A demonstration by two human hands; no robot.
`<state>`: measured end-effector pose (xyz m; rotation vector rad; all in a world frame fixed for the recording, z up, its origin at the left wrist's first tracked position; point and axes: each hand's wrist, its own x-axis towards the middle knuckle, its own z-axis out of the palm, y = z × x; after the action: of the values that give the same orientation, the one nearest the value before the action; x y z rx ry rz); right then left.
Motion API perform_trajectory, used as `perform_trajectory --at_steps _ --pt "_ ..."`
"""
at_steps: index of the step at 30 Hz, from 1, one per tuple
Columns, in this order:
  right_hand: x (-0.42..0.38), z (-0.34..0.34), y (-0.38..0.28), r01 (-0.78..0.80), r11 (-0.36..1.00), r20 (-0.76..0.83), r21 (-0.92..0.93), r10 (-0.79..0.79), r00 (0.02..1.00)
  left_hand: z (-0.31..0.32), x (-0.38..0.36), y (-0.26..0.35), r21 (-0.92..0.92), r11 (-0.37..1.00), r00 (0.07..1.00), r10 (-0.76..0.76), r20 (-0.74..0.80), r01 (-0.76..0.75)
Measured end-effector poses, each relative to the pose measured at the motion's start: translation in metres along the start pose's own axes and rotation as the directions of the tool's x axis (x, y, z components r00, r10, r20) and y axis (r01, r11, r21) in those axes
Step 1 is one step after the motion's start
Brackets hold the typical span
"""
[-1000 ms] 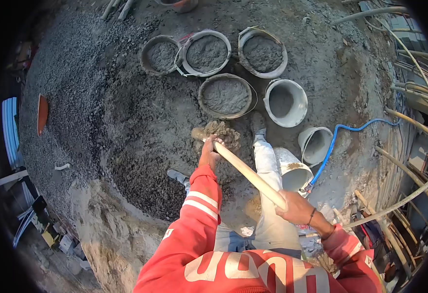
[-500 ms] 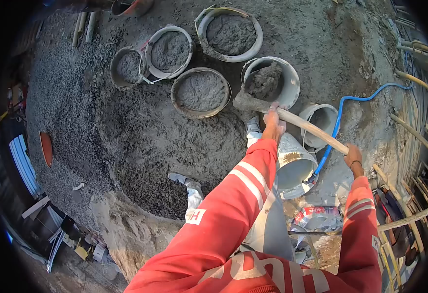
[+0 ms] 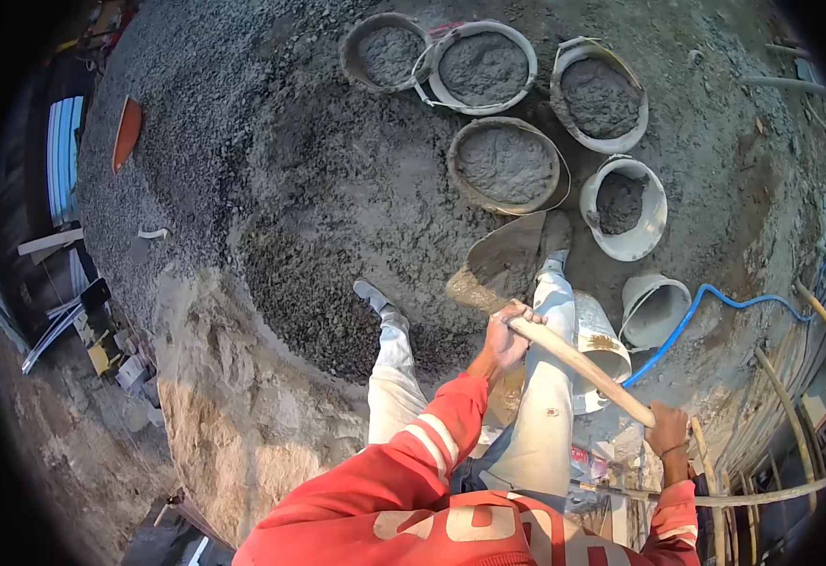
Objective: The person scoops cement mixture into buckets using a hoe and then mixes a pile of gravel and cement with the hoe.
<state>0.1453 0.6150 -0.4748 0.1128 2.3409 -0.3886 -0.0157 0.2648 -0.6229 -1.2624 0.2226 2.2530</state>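
Note:
My left hand (image 3: 510,332) is wrapped round the wooden handle of a hoe (image 3: 587,370), close to its head. Further back, near the handle's end, my right hand (image 3: 667,434) is closed on the same wood. The hoe's broad, mortar-smeared blade (image 3: 505,257) is over the wet concrete (image 3: 375,222), beside my right foot. Just beyond the blade stands a bucket full of concrete (image 3: 505,165). To its right a white bucket (image 3: 656,215) is partly filled with concrete.
Several more filled buckets stand at the back, including a white-rimmed bucket (image 3: 531,45). An upright pail (image 3: 669,325) and a white bucket (image 3: 587,316) are right of my leg, near a blue hose (image 3: 682,325). Gravel (image 3: 186,123) spreads left; poles (image 3: 781,391) line the right.
The hoe has come away from the white bucket, moving left and nearer my feet. Concrete that was on its blade now lies in that bucket. My view has shifted left.

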Motion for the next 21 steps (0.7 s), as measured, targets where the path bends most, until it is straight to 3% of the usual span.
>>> perform_trajectory --at_steps 2,3,5,7,8,11,14,15,16,18,21 --pt "0.032 0.003 -0.078 -0.017 0.999 0.14 -0.041 0.023 0.99 -0.034 -0.002 0.071 -0.049 0.998 0.988 0.035 -0.152 -0.043" --pt "0.058 -0.007 -0.137 -0.02 1.0 0.131 0.019 0.017 0.991 -0.049 0.002 0.111 -0.023 0.998 0.982 0.058 -0.179 -0.063" --pt "0.104 0.023 -0.206 -0.004 0.998 0.191 0.057 -0.007 0.982 -0.066 0.012 0.191 0.124 0.968 0.916 0.245 -0.316 -0.217" --pt "0.154 0.064 -0.276 0.014 0.983 0.097 0.182 -0.032 0.995 -0.076 0.033 0.273 0.22 0.912 0.855 0.404 -0.324 -0.347" --pt "0.184 0.072 -0.318 -0.031 0.983 0.144 0.18 0.005 0.99 -0.077 0.045 0.31 0.304 0.848 0.811 0.515 -0.278 -0.435" --pt "0.274 0.107 -0.423 0.017 0.957 0.069 0.29 -0.038 0.997 -0.05 0.067 0.39 0.621 0.627 0.672 0.711 -0.209 -0.47" --pt "0.364 0.133 -0.504 0.15 0.911 0.062 0.385 -0.188 0.98 -0.059 0.099 0.438 0.855 0.359 0.565 0.819 -0.098 -0.373" --pt "0.382 0.145 -0.522 0.177 0.885 0.06 0.431 -0.223 0.973 -0.076 0.121 0.458 0.953 0.235 0.481 0.869 -0.117 -0.192" --pt "0.382 0.159 -0.537 0.167 0.889 0.075 0.427 -0.219 0.973 -0.079 0.127 0.472 0.968 0.239 0.5 0.849 -0.17 -0.077" --pt "0.383 0.171 -0.56 0.104 0.875 0.088 0.473 -0.164 0.982 -0.089 0.136 0.491 0.965 0.115 0.524 0.822 -0.225 0.234" --pt "0.348 0.165 -0.568 -0.012 0.839 0.156 0.545 -0.087 0.984 -0.103 0.132 0.468 0.948 0.051 0.475 0.856 -0.204 0.316"
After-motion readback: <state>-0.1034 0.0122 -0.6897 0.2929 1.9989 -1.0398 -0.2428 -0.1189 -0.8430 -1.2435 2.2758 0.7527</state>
